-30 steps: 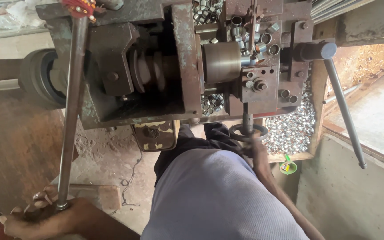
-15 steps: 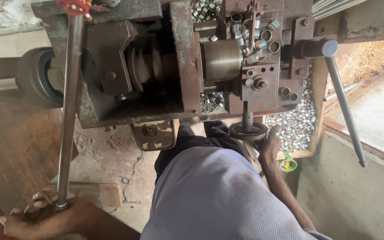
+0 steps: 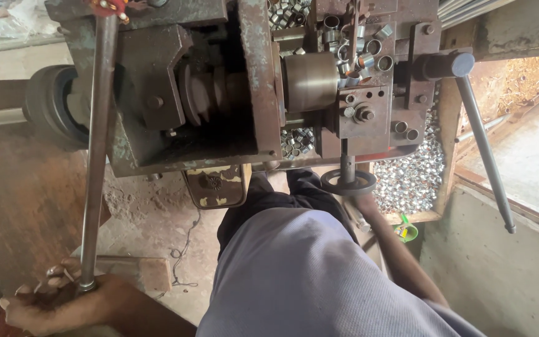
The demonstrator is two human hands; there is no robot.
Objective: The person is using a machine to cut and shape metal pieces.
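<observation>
1. Left hand [image 3: 63, 302], lower left of frame, clenched around end of long steel lever [image 3: 98, 150].
2. Right hand [image 3: 362, 201], centre right, grasping small handwheel [image 3: 348, 183] beneath rusty machine [image 3: 257, 81]; fingers mostly hidden.

One head-worn camera is looking steeply down from above the person's own torso, facing forward over the grey shirt [image 3: 307, 274] toward the rusty machine [image 3: 251, 87] filling the upper frame. It is sitting close, with the dirt floor [image 3: 151, 218] showing below. No second view is sharing the scene.
</observation>
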